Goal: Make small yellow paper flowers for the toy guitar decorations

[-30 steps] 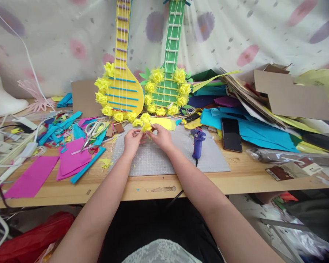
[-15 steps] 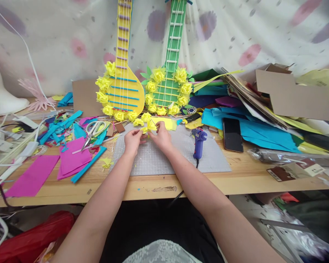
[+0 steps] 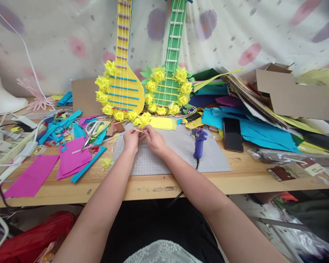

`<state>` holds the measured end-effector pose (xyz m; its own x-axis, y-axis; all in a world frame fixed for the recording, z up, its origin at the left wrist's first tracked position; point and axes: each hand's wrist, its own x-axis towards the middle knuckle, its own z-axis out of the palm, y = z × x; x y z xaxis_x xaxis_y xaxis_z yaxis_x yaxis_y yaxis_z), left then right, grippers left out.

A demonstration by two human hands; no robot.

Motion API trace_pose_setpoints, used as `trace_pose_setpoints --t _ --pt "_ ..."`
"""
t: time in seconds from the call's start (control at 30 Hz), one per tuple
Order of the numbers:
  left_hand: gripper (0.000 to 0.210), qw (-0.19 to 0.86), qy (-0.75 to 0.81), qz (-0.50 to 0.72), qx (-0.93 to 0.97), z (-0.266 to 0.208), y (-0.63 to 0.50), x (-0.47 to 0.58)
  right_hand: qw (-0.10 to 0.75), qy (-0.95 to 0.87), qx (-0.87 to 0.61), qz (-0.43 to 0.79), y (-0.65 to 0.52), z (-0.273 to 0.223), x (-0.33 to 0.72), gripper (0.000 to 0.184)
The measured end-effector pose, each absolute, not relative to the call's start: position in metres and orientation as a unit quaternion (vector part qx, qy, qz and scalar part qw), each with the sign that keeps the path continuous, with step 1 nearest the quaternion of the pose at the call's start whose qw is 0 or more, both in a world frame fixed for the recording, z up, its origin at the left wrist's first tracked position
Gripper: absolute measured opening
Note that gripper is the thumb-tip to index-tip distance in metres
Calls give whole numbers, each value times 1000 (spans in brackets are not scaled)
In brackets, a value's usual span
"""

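Note:
My left hand (image 3: 132, 140) and my right hand (image 3: 154, 140) meet over the grey cutting mat (image 3: 159, 160), fingers pinched together. A thin pale stick (image 3: 138, 130) pokes out between their fingertips; anything else in the pinch is hidden by the fingers. Just beyond my fingers lie loose yellow paper flowers (image 3: 143, 119) and a stack of yellow paper pieces (image 3: 163, 123). Behind these stand a yellow paper lute-like instrument (image 3: 127, 87) and a green one (image 3: 167, 86), both edged with yellow paper roses.
A blue glue gun (image 3: 199, 144) stands on the mat at right, near a black phone (image 3: 232, 134). Scissors (image 3: 93, 132), magenta paper (image 3: 74, 157) and blue scraps lie at left. Cardboard sheets (image 3: 290, 91) and blue paper (image 3: 249, 128) are piled at right.
Both hands have drawn closer together and slightly nearer to me, the right shifting left. The yellow paper seen at my fingertips before is no longer visible between them.

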<state>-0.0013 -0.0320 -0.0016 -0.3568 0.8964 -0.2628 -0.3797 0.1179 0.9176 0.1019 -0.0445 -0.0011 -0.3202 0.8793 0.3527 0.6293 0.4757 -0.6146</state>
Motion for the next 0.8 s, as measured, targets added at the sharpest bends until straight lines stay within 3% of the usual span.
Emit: trace_pose_setpoints --t 0.4,0.8 --pt "10 618 455 602 219 4 -40 1 382 -716 -547 204 -27 -14 109 19" --pt "10 588 453 601 295 -1 -41 1 428 -676 -543 255 -22 -15 114 23"
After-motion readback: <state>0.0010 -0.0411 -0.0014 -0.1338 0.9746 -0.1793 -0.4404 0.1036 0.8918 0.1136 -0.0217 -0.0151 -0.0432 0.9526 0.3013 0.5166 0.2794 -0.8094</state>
